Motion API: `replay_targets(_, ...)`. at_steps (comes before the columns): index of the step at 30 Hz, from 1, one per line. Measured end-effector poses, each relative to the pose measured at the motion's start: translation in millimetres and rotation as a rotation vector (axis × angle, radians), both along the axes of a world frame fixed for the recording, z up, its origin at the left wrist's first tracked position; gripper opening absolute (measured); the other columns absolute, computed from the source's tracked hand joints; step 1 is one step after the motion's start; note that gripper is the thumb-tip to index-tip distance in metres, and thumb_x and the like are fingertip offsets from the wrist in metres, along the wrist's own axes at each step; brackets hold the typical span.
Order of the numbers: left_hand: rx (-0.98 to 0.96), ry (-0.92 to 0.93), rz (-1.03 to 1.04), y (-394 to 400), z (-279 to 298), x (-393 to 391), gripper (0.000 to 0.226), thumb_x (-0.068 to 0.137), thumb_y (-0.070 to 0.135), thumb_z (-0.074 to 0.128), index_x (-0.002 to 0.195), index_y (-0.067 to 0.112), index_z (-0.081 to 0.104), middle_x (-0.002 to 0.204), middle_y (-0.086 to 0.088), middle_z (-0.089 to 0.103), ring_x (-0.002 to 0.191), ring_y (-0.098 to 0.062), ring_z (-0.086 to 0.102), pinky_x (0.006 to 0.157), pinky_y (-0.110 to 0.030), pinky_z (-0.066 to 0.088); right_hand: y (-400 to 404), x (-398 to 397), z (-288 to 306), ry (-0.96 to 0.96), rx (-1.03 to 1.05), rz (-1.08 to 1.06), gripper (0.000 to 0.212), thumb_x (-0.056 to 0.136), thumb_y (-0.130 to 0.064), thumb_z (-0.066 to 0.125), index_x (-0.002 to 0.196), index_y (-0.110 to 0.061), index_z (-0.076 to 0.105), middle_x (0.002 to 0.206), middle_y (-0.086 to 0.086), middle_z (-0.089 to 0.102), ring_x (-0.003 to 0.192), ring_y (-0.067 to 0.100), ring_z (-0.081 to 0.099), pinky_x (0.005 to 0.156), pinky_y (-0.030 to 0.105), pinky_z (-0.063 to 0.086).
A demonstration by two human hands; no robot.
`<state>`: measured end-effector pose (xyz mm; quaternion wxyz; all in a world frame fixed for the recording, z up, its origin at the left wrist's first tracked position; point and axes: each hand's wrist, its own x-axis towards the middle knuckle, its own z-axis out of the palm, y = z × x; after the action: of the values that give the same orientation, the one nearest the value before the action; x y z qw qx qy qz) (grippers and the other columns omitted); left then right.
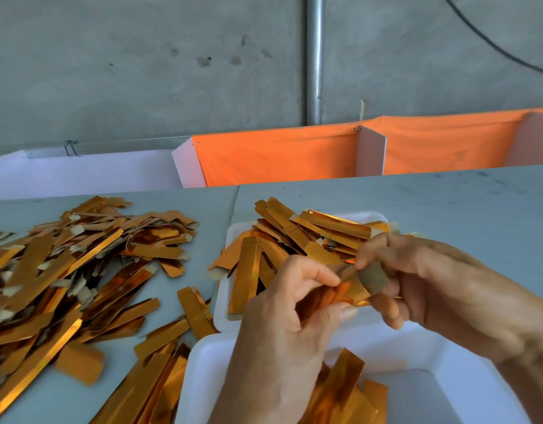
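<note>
Holding one gold foil strip (351,290) between them, the left grip (282,304) and the right grip (432,286) are both closed on it: the left thumb and fingers pinch one end, and the curled right fingers pinch the bent, grey-backed end. The strip is clear of the bench (447,203), above the meeting rims of the far white tray (223,296) and the near white tray (200,365), both holding like strips, toward the bench's near edge. A loose heap of strips (80,270) lies toward the left edge, and orange cloth (279,157) hangs beyond the far edge.
</note>
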<state>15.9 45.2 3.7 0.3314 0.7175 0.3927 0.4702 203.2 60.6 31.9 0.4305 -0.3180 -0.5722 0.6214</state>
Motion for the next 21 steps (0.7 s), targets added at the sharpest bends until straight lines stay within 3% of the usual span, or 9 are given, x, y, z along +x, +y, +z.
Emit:
replay_targets(3, -0.012, -0.039, -0.035, 0.2, 0.0, -0.8, 0.024, 0.074, 0.032, 0.066, 0.093, 0.037, 0.053, 0.099, 0.025, 0.069, 0.097, 0.001, 0.064, 0.084, -0.021, 0.050, 2.1, 4.1, -1.0, 0.093, -0.063, 0.071, 0.020, 0.083, -0.024, 0.061, 0.091, -0.008, 0.070, 0.065, 0.004, 0.058, 0.054, 0.014, 0.055, 0.049, 0.024, 0.049)
replay_targets(6, 0.003, -0.051, -0.057, 0.8, -0.1, -0.8, 0.024, 0.074, 0.030, 0.066, 0.093, 0.036, 0.053, 0.099, 0.026, 0.069, 0.097, 0.003, 0.064, 0.084, -0.016, 0.048, 2.2, 4.3, -1.3, 0.151, -0.116, 0.102, 0.035, 0.066, -0.028, 0.085, 0.091, -0.010, 0.071, 0.064, 0.006, 0.059, 0.053, 0.013, 0.057, 0.048, 0.023, 0.050)
replay_targets(9, 0.014, -0.041, -0.061, 0.9, -0.3, -0.5, 0.024, 0.074, 0.031, 0.066, 0.093, 0.036, 0.053, 0.099, 0.026, 0.069, 0.097, 0.003, 0.064, 0.084, -0.016, 0.048, 1.8, 2.1, -1.3, 0.160, -0.145, 0.052, 0.044, 0.051, -0.027, 0.094, 0.085, -0.011, 0.072, 0.059, 0.006, 0.056, 0.048, 0.013, 0.056, 0.044, 0.022, 0.049)
replay_targets(21, 0.030, -0.007, -0.047, 0.2, 2.2, 0.0, 0.025, 0.074, 0.033, 0.066, 0.094, 0.038, 0.053, 0.097, 0.028, 0.068, 0.094, 0.006, 0.064, 0.078, -0.006, 0.045, 1.1, 2.8, 2.3, 0.108, -0.167, 0.032, 0.043, 0.047, -0.016, 0.094, 0.080, -0.007, 0.068, 0.057, 0.009, 0.052, 0.045, 0.017, 0.054, 0.043, 0.024, 0.049)
